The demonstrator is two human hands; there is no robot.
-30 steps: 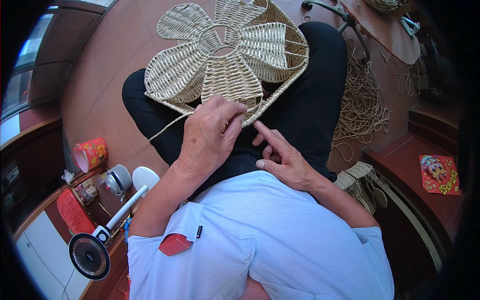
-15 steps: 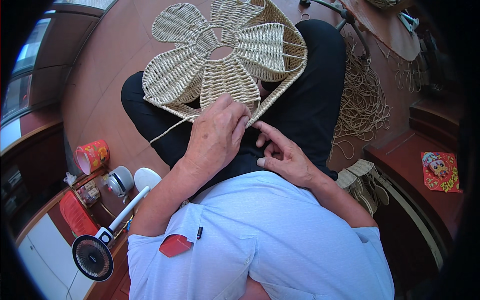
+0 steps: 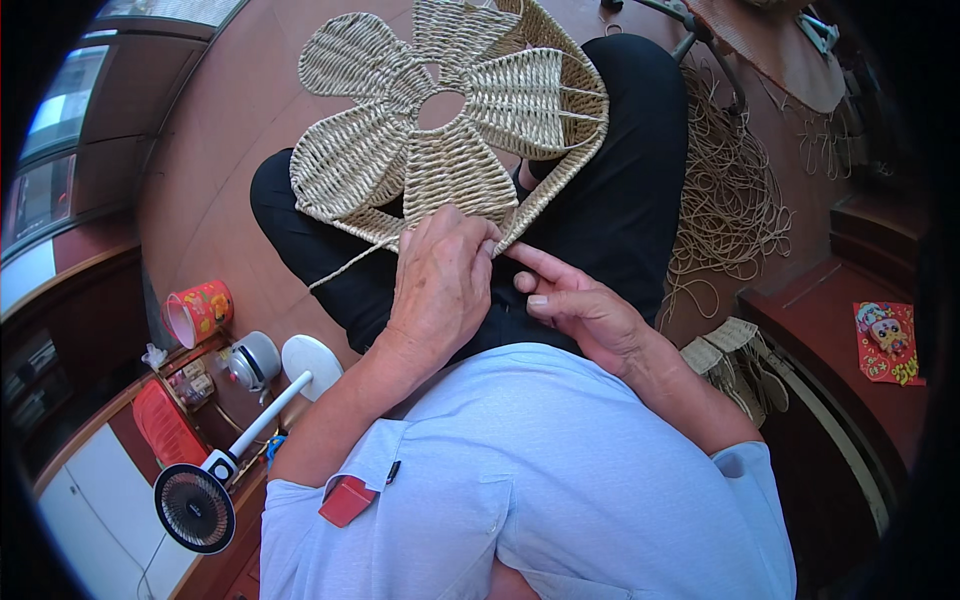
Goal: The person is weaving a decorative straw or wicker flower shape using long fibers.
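Observation:
A pale woven straw basket (image 3: 462, 165) with flower-like petals around a round hole rests across my lap. Its near corner lies under my left hand (image 3: 445, 275), whose fingers are closed on the rim below the near petal; the fingertips are partly hidden. A loose straw cord (image 3: 352, 264) runs out from the rim to the left of that hand. On the other side of the corner is my right hand (image 3: 585, 310). Its index finger stretches to the rim, the thumb stands apart, and the remaining fingers are curled with nothing visible in them.
A heap of tan cord (image 3: 725, 190) lies on the floor to the right. Left of me stand a small fan (image 3: 196, 508), a red patterned bucket (image 3: 200, 312) and a red basket (image 3: 165, 425). Several woven pieces (image 3: 735, 365) are by my right elbow.
The camera view has shifted slightly. My left hand keeps to the rim with its wrist turned a little, and my right thumb has lifted slightly away from my lap.

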